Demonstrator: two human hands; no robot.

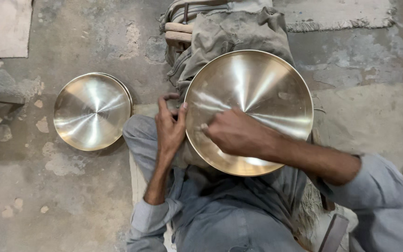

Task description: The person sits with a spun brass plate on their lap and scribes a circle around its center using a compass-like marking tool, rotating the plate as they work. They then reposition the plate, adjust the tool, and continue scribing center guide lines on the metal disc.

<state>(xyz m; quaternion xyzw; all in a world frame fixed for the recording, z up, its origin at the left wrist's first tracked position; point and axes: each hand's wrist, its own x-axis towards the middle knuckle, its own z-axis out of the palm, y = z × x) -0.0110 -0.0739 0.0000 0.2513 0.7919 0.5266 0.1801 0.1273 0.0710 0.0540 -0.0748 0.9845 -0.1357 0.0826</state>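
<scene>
Rough grey concrete floor (85, 196) is seen across the frame, pitted and patched. A pale worn mat (374, 116) is laid on it at right; the person is seated on it, legs in grey-blue trousers (229, 219).

Large round polished brass-coloured metal plate (257, 98) is propped on the lap, tilted, concave face towards the camera, far edge resting against a crumpled olive-grey cloth bundle (229, 32). Light streaks are reflected radially from the plate's centre.

Second, smaller round polished metal plate (92, 111) is laid flat on the floor to the left, well apart from the large one; a second rim is visible under its upper right edge, so it appears stacked.

Right hand (236, 133) is pressed onto the inner face of the large plate, lower left of centre, fingers curled down; whether anything is held under it cannot be told.

Left hand (170, 126) is closed on the plate's left rim, thumb tip on the edge, fingers curled behind.

Pale wooden handles (178, 33) are seen tucked in the cloth bundle at top.
</scene>
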